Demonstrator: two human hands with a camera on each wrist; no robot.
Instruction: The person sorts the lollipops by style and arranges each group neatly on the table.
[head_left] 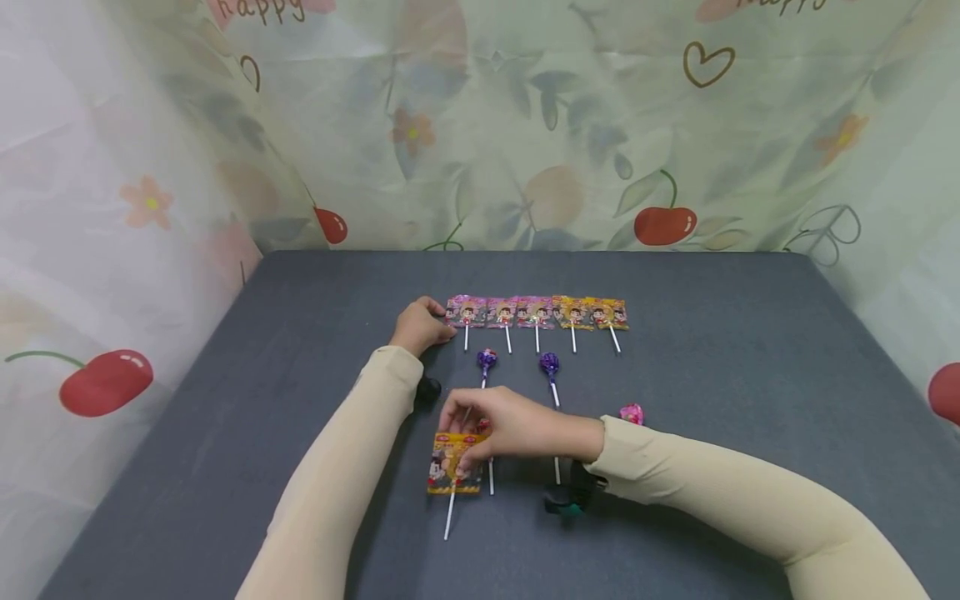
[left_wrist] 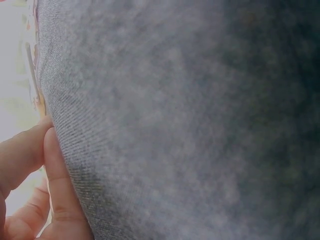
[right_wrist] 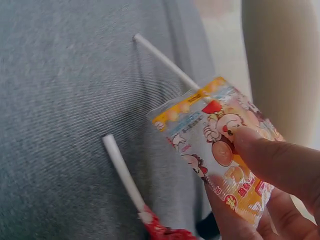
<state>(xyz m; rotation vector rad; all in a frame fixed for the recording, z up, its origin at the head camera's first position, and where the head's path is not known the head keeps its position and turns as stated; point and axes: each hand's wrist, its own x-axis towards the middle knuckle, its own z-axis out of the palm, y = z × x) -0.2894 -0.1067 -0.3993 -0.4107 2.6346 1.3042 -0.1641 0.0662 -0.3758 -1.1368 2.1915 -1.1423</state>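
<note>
Pinching: my right hand (head_left: 517,423) grips a flat yellow-wrapped lollipop (head_left: 441,467) by its packet, thumb on the printed face, fingers behind, white stick pointing toward me.
Where it is: on the near side of the table, left of my right wrist, well apart from the packet row.
Under my right hand: a red-wrapped lollipop (right_wrist: 170,232), partly hidden, its stick beside the yellow packet.
Left fingers: my left hand (head_left: 420,325) reaches the left end of the row, fingertips at the edge of a pink packet (head_left: 467,312); I cannot tell whether they pinch it.
Row: three pink packets, then two yellow packets (head_left: 609,313), sticks toward me.
Between row and wrist: two purple lollipops (head_left: 550,363).
Beyond my right sleeve: a pink lollipop (head_left: 632,412).
Surface: dark grey tabletop (head_left: 720,350).
</note>
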